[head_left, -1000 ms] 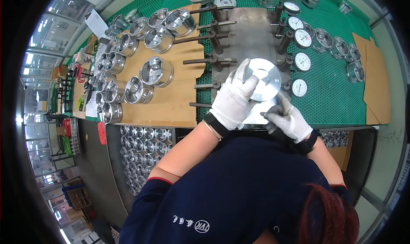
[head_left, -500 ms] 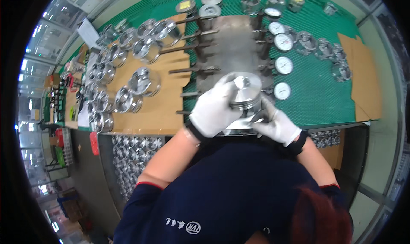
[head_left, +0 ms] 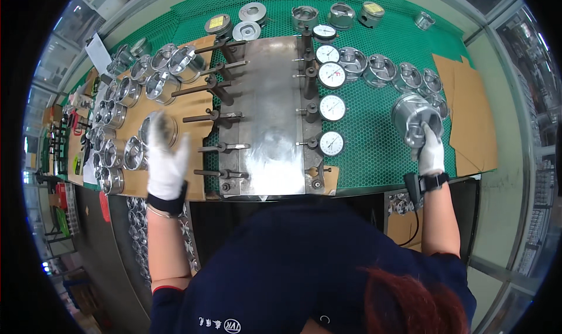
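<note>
My right hand point(head_left: 432, 152), in a white glove, grips a silver piston point(head_left: 408, 114) above the right part of the green mat, its hollow side turned toward me. Behind that piston, other pistons point(head_left: 380, 71) stand in a row. At the left, my gloved left hand point(head_left: 166, 164) is open, thumb apart from the fingers, slightly smeared by motion. It reaches over the cardboard to a piston point(head_left: 170, 127), which it partly covers; whether the fingertips touch it I cannot tell.
Between my hands lies a steel plate point(head_left: 272, 100) flanked by clamp-like posts point(head_left: 219, 91) and several dial gauges point(head_left: 332, 108). More pistons point(head_left: 163, 87) crowd the left cardboard point(head_left: 193, 150). Marked pistons point(head_left: 218, 25) stand at the back; another cardboard sheet point(head_left: 471, 117) lies far right.
My hands have parted from the piston held together over the plate. The right one now holds a piston at the right; the left has moved left to the cardboard. The view has shifted.
</note>
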Tool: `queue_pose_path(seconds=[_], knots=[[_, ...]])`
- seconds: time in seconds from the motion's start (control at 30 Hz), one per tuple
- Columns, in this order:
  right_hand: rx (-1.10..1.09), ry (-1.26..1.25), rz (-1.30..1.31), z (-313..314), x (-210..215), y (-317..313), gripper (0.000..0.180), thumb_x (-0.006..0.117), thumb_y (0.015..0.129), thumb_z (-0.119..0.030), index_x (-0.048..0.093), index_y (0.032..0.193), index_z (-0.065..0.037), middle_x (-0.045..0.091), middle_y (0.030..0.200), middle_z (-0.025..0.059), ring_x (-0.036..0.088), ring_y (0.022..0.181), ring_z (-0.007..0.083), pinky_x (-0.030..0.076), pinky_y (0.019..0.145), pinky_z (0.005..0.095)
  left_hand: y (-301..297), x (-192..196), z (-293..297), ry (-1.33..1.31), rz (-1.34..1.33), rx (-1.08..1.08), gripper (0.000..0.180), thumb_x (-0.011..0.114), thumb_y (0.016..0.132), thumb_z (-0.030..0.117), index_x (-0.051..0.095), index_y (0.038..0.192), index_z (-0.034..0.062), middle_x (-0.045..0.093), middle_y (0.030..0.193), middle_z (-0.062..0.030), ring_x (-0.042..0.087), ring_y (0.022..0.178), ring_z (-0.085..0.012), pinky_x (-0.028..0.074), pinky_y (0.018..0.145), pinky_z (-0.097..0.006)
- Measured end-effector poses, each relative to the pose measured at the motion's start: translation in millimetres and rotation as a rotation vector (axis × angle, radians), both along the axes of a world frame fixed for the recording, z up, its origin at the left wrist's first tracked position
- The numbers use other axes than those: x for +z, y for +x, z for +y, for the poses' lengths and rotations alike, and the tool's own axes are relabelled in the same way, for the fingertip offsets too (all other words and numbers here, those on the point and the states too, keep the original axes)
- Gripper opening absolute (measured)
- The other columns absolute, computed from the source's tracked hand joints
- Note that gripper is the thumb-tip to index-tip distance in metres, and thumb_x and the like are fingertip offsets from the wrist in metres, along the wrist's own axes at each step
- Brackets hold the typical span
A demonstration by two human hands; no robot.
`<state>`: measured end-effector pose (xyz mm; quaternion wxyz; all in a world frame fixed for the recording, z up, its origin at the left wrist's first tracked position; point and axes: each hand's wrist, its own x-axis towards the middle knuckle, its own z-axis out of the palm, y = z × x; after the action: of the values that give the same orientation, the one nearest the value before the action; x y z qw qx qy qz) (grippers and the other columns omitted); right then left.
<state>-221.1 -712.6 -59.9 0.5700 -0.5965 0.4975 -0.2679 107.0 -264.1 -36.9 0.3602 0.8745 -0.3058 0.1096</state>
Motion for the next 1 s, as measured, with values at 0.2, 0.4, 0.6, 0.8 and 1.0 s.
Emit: queue_pose_path(seconds=[0.2,0.4,0.6,0.8,1.0], knots=[[0.004,0.266,0.251,-159,-131,15,0.032,0.060,0.099,-0.040,0.067,0.091,-0.010,0.058,0.065,0.0042,0.052,0.049,0.0189,0.042,0.045,0.0368,84,-53,154,0.410,0.182,0.440,0.070,0.070,0.083,0.017,0.045,0.147,-0.0005,0.059,0.139,-0.0259,0.059,0.126,-0.0402,0.047,0.107,-0.044],[-0.148,0.294,0.044,-209,-187,21,0.036,0.057,0.102,-0.036,0.065,0.115,-0.003,0.069,0.090,0.0133,0.068,0.079,0.0260,0.056,0.065,0.0387,104,-62,143,0.732,0.126,0.495,0.055,0.075,0.085,0.023,0.060,0.135,0.0066,0.072,0.116,-0.0217,0.068,0.111,-0.0380,0.053,0.097,-0.044],[0.006,0.142,-0.219,-145,-163,12,0.072,0.072,0.094,-0.033,0.034,0.153,-0.016,0.057,0.139,0.0148,0.062,0.119,0.0299,0.053,0.097,0.0459,95,-55,139,0.614,0.152,0.552,0.046,0.072,0.087,0.049,0.069,0.102,0.0063,0.074,0.103,-0.0193,0.071,0.099,-0.0390,0.054,0.087,-0.046],[0.110,-0.132,-0.246,-70,-96,-27,0.048,0.059,0.101,-0.017,0.053,0.147,-0.005,0.040,0.152,0.0140,0.066,0.115,0.0275,0.057,0.095,0.0390,49,-12,106,0.444,0.575,0.485,0.039,0.066,0.089,0.037,0.074,0.105,0.0020,0.076,0.094,-0.0189,0.074,0.090,-0.0307,0.057,0.082,-0.040],[0.568,-0.154,-0.223,96,18,57,0.040,0.055,0.103,-0.009,0.056,0.142,0.000,0.069,0.110,0.0109,0.068,0.092,0.0162,0.058,0.083,0.0319,-34,74,66,-0.347,1.117,0.211,0.028,0.065,0.093,0.024,0.071,0.101,-0.0019,0.073,0.092,-0.0083,0.069,0.078,-0.0156,0.056,0.072,-0.029]])
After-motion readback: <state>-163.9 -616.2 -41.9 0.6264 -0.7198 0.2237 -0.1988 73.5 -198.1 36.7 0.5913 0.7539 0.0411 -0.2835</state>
